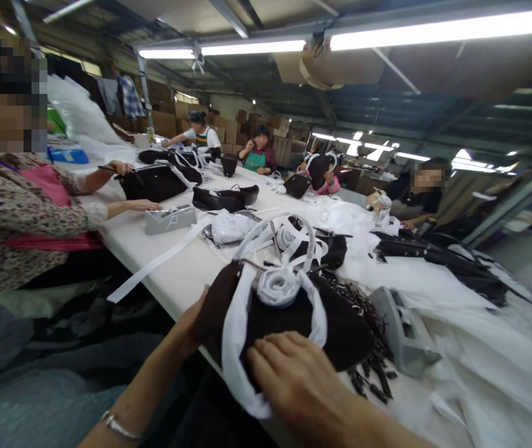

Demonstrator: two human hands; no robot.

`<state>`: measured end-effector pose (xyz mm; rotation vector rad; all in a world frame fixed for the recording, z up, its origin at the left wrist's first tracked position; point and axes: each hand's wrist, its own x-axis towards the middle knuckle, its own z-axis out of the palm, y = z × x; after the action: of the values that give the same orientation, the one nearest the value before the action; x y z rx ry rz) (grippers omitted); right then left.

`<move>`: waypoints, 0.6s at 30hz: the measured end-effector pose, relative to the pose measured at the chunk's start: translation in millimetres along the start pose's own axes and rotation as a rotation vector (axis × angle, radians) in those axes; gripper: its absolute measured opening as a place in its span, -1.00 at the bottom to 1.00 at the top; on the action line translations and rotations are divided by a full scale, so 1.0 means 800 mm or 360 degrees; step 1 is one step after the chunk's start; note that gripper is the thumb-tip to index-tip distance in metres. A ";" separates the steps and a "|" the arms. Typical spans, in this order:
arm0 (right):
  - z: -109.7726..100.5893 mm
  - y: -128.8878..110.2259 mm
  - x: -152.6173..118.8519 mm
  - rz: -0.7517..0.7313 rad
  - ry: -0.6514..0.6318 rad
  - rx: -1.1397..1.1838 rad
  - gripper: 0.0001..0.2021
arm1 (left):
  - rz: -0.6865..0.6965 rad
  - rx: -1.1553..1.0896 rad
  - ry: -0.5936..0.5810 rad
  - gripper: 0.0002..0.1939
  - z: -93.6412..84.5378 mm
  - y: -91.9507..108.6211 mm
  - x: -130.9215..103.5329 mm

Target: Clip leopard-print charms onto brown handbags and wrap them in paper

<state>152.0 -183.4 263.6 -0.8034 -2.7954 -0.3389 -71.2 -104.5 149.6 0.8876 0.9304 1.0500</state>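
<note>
right in front of me the wearer leans over a white-topped table (177,280) with a dark brown handbag (347,317) tipped up at its near edge, between two bare hands. the left hand (191,326) is at the bag's left end, most of its fingers hidden by the bag, so i can't tell how tightly they close; a silvery bracelet (119,426) circles that wrist. the right hand (294,373) lies over the bag's near face, back of the hand upward, fingers side by side and slightly bent beside the white-wrapped handle (235,336); whether it pinches anything underneath i can't tell. a coil of white wrapping (278,287) sits at the top of the bag, between the two sides of that handle. just beyond is another dark bag (338,249) with white wrapping on it. to the right, a gray tape dispenser (403,333) stands beside a heap of small dark pieces (378,379), with thin white sheets (494,361) spread past it. across to the left, a co-worker in a floral top (9,218) has one hand at a black bag (154,182) and the other touching a second gray dispenser (171,219), near a long white strip (158,264) that reaches over the table edge.
</note>
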 end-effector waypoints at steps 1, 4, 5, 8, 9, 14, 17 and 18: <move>0.033 -0.020 -0.003 0.0011 -0.0146 0.0086 -0.87 | -0.0064 -0.0013 0.0041 -0.32 -0.007 -0.006 -0.003; 0.099 -0.055 -0.016 0.0014 -0.0421 0.0321 -0.86 | -0.0101 -0.0045 0.0211 -0.35 -0.030 -0.024 -0.012; 0.106 -0.057 -0.020 0.0013 -0.0484 0.0417 -0.84 | -0.0069 -0.0003 0.0276 -0.35 -0.036 -0.029 -0.014; 0.081 -0.033 -0.023 0.0038 -0.0635 0.0767 -0.75 | -0.0021 0.0187 0.0390 -0.31 -0.047 -0.038 -0.013; 0.063 -0.019 -0.019 0.0064 -0.0664 0.0884 -0.72 | -0.0021 0.0227 0.0413 -0.32 -0.049 -0.039 -0.011; -0.025 0.089 0.051 0.0490 -0.0673 0.1237 -0.75 | 0.0027 0.0255 0.0438 -0.37 -0.047 -0.043 -0.002; -0.055 0.177 0.113 0.0873 -0.0164 0.1001 -0.66 | 0.0041 0.0295 0.0434 -0.33 -0.046 -0.047 0.000; -0.061 0.203 0.130 0.0976 0.0185 0.0770 -0.63 | 0.0040 0.0363 0.0479 -0.31 -0.046 -0.047 0.000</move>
<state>161.0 -11.5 363.1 -1.3710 -2.2200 0.3643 -93.9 -108.8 102.2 0.9453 1.3139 1.1335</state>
